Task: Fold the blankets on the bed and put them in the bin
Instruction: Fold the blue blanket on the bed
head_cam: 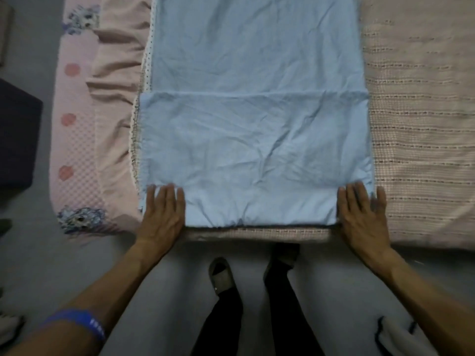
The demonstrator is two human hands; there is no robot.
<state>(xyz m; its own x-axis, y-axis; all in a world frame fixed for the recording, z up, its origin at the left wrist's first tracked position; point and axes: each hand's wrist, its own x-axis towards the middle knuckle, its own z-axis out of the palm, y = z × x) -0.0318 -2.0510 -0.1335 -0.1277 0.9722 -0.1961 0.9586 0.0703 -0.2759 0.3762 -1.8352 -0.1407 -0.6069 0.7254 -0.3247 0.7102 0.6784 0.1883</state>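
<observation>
A light blue blanket [254, 98] lies flat along the middle of the bed. Its near end is folded over itself, and the fold's far edge runs across at mid-frame. My left hand [162, 214] lies flat with straight fingers on the near left corner of the folded part. My right hand [362, 214] lies flat in the same way on the near right corner. Both hands press the cloth at the bed's front edge. No bin is in view.
A beige woven cover [416, 140] spreads over the bed to the right and under the blanket. A pink sheet with printed dogs [77, 140] hangs at the left. A dark box [18, 134] stands on the floor at far left. My legs and slippers are below.
</observation>
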